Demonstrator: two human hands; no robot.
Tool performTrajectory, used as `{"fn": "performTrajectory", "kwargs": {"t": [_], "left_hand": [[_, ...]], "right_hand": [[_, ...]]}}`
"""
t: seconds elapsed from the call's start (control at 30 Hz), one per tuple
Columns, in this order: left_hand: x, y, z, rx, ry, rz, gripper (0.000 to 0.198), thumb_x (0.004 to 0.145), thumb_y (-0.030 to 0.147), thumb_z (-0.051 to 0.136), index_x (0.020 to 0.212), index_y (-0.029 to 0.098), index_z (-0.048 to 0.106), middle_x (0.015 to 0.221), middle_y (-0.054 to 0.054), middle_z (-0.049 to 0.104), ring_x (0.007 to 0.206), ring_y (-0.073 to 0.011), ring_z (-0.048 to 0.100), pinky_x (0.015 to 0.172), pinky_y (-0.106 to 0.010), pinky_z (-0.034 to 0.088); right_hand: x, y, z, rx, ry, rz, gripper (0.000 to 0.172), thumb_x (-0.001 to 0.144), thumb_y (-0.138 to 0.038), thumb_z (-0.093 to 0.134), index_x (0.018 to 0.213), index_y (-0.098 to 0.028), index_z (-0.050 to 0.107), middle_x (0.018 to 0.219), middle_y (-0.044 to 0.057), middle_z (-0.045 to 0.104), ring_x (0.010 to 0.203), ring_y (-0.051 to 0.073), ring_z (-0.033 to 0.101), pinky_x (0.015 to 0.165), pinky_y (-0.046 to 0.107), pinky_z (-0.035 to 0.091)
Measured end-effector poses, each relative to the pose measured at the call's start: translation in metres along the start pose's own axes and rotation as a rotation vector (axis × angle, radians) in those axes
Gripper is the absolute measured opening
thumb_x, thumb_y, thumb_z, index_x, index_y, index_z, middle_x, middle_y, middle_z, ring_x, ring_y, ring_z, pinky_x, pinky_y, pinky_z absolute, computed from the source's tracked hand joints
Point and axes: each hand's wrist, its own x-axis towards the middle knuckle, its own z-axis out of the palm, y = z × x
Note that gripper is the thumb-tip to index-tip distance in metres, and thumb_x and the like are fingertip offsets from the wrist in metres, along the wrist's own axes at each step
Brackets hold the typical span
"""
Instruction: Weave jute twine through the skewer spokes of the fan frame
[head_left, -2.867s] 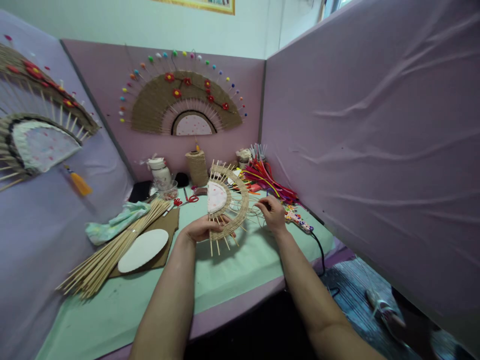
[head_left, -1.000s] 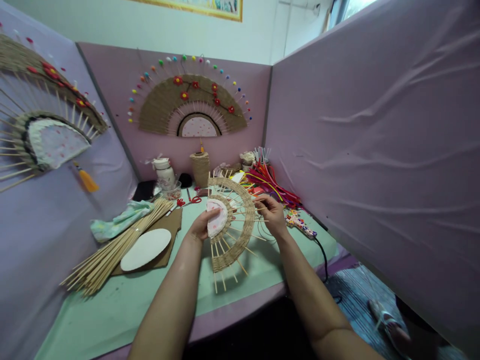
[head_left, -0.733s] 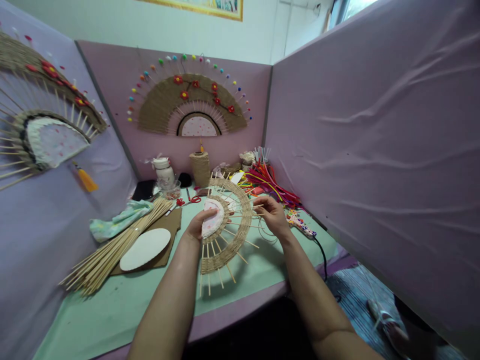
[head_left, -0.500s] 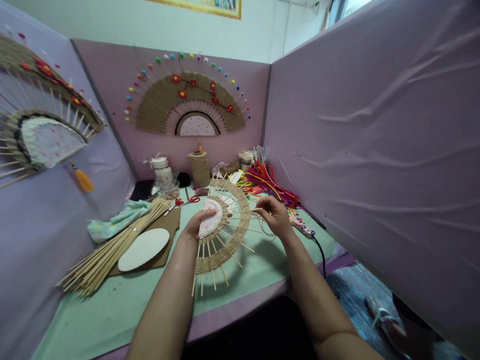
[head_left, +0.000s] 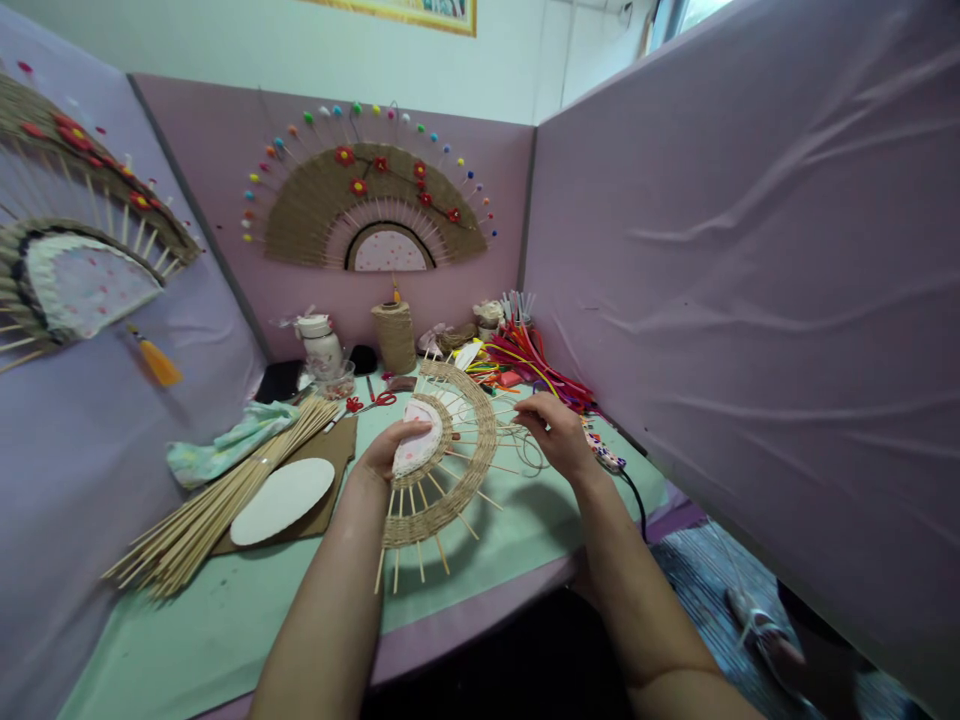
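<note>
My left hand [head_left: 391, 448] grips a half-round woven fan [head_left: 480, 445] by its white, pink-spotted centre, thumb on top and fingers mostly hidden behind. Thin wooden sticks fan out from the centre through a wide band of brown twine weaving, their ends poking past the rim. Beyond the right rim, my right hand [head_left: 555, 428] is closed in a pinch at the stick ends. Thin twine [head_left: 534, 455] hangs in loose loops just below these fingers and seems to run into the pinch; the exact grip is too small to see clearly.
A bundle of sticks [head_left: 217, 510], a white oval card [head_left: 285, 502] and cardboard lie left. Behind are red scissors [head_left: 384, 399], a twine spool [head_left: 394, 338], a white bottle [head_left: 321, 345] and coloured pipe cleaners [head_left: 529, 355]. A finished fan [head_left: 300, 215] hangs on the partition.
My right hand has shifted slightly outward from the fan's rim, still pinched. My left hand keeps its hold on the fan. The whole view has moved slightly.
</note>
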Motion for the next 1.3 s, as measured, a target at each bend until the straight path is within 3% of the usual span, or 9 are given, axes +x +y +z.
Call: {"fn": "performTrajectory", "kwargs": {"t": [0.3,0.53,0.67,0.83,1.1,1.3], "left_hand": [[-0.003,-0.001,0.001,0.060,-0.022,0.002,0.027,0.070,0.012,0.064,0.095,0.002,0.067,0.073,-0.016,0.073,0.062,-0.0229,0.071,0.059,-0.027,0.057],[-0.004,-0.002,0.001,0.101,-0.045,-0.015,0.030,0.067,0.013,0.066,0.096,0.003,0.066,0.076,-0.015,0.074,0.063,-0.0230,0.071,0.061,-0.029,0.057],[-0.004,-0.003,0.005,0.128,-0.066,-0.043,0.026,0.064,0.014,0.071,0.088,0.005,0.066,0.074,-0.015,0.073,0.062,-0.0226,0.070,0.059,-0.028,0.056],[-0.001,-0.007,0.009,0.177,-0.101,-0.105,0.028,0.062,0.015,0.074,0.087,0.006,0.066,0.076,-0.015,0.074,0.064,-0.0231,0.070,0.060,-0.028,0.056],[0.000,-0.012,0.012,0.167,-0.169,-0.105,0.029,0.063,0.017,0.073,0.089,0.006,0.065,0.077,-0.016,0.074,0.066,-0.0246,0.071,0.061,-0.030,0.057],[0.002,-0.017,0.015,0.108,-0.211,-0.064,0.031,0.066,0.018,0.070,0.094,0.005,0.065,0.078,-0.015,0.074,0.066,-0.0242,0.071,0.064,-0.031,0.057]], "right_hand": [[-0.001,-0.001,-0.007,0.040,-0.033,0.041,0.013,0.087,-0.034,0.061,0.084,-0.022,0.068,0.085,0.008,0.065,0.080,0.020,0.059,0.070,0.032,0.047],[0.001,-0.012,-0.020,0.024,-0.213,0.076,0.016,0.088,-0.031,0.059,0.078,-0.021,0.067,0.077,0.005,0.064,0.073,0.017,0.056,0.067,0.030,0.042],[0.000,-0.011,-0.025,0.087,-0.339,0.240,0.016,0.083,-0.033,0.063,0.076,-0.019,0.068,0.072,0.002,0.065,0.064,0.014,0.053,0.061,0.027,0.040],[-0.008,0.008,-0.029,0.394,-0.559,0.536,0.026,0.077,-0.042,0.067,0.072,-0.016,0.068,0.062,-0.001,0.061,0.055,0.011,0.048,0.054,0.024,0.036],[-0.022,0.038,-0.026,0.710,-0.501,0.722,0.024,0.067,-0.037,0.077,0.075,-0.015,0.071,0.061,-0.001,0.060,0.053,0.007,0.045,0.052,0.022,0.033],[-0.022,0.033,-0.015,0.787,-0.341,0.723,0.024,0.062,-0.035,0.080,0.074,-0.016,0.071,0.071,0.001,0.065,0.059,0.009,0.051,0.056,0.023,0.037]]}}
